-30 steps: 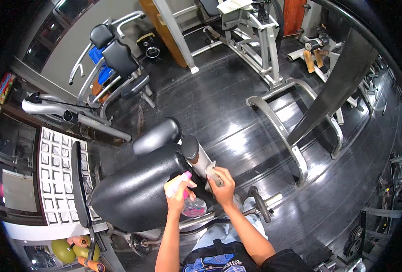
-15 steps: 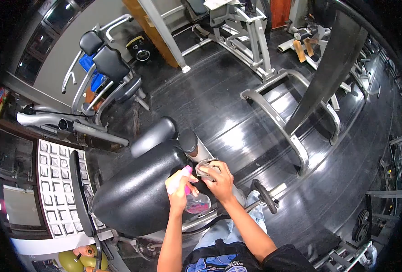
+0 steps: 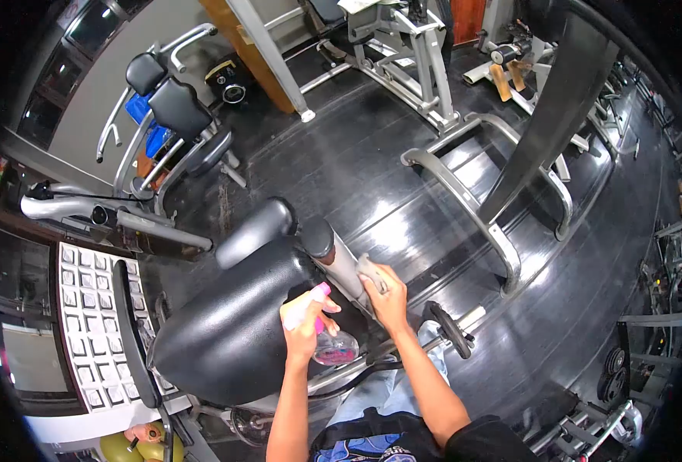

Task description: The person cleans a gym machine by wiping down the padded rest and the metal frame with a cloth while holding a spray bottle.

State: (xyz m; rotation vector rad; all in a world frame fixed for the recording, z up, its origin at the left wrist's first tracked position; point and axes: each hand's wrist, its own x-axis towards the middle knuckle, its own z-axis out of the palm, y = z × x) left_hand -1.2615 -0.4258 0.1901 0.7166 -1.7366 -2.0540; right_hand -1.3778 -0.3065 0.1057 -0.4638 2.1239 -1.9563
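Note:
My left hand (image 3: 301, 323) is wrapped round the neck of a clear spray bottle (image 3: 336, 348) with a pink and white trigger head, held over the near edge of a black padded bench (image 3: 229, 323). In my right hand (image 3: 388, 299) is a greyish cloth (image 3: 370, 271), pressed against the side of a grey metal post (image 3: 344, 269). The post is topped by a black round pad (image 3: 318, 236). Another black roller pad (image 3: 258, 231) lies just beyond the bench.
A barbell-like bar end with a black plate (image 3: 447, 329) sticks out to my right. Further right stands a curved metal frame (image 3: 503, 246) with a long black pad. A seated machine (image 3: 179, 108) is at the far left, and green balls (image 3: 122, 446) lie lower left.
My right hand has moved right with the cloth, away from the spray bottle and along the post's side. The left hand keeps its grip on the bottle. The whole view has shifted slightly.

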